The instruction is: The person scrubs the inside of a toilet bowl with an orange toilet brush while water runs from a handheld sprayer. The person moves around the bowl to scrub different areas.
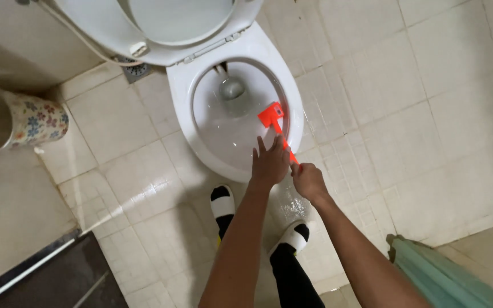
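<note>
Brush (273, 118): an orange tool with a flat, squarish head and a thin handle. The head lies inside the toilet bowl (201, 85), against the bowl's right inner wall, above the drain.

Long axis: the handle runs from the head down and to the right, over the bowl's front rim, to the 2 hands. Seen from the bowl, the hands end is the near end and the head is the far end.

Right hand (309, 179): closed round the tail of the handle, just outside the bowl's front-right rim (the very end of the handle is hidden in the fist).

Left hand (270, 162): just left of the handle, over the bowl's front rim, fingers spread and pointing toward the head. It seems to rest against the handle, but whether it grips it cannot be told.

Nearer hand: the left sits closer to the head; the right holds farther back, so the 2 hands are side by side along the same shaft, nearly touching.

Bowl: white, seat and lid raised at its back, water low in the drain.

Around the bowl: 2 feet in white slippers (222, 202) stand just in front of it on wet tiles; a flowered bin (35, 120) stands well to its left, and a floor drain (137, 69) lies behind it to the left.
</note>
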